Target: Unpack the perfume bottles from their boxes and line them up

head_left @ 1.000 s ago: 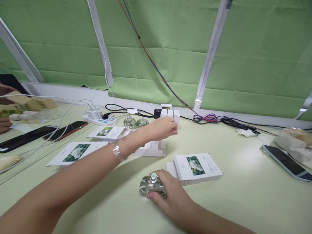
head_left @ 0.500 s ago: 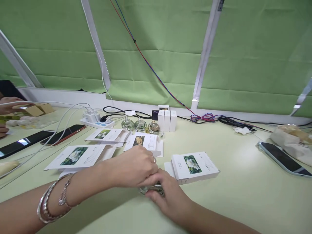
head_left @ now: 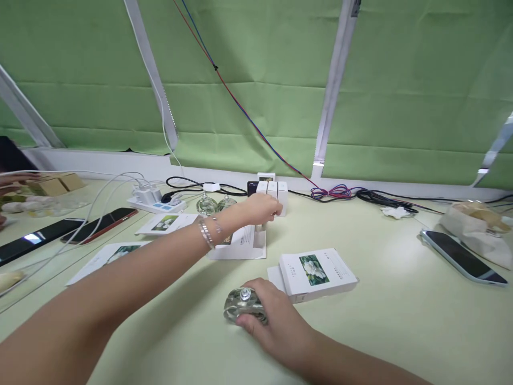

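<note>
Bottle (head_left: 239,306) upright in the grip of the right hand (head_left: 279,321), between thumb and fingers

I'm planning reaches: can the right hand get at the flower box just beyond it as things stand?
Probably not while full: the right hand holds a bottle, though nothing visible blocks its way to the flower box.

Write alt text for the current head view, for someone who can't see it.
A person's right hand grips a glass bottle at a pale table while the left hand is stretched out by small white boxes. Flower-printed packs, phones and cables lie around.
</note>
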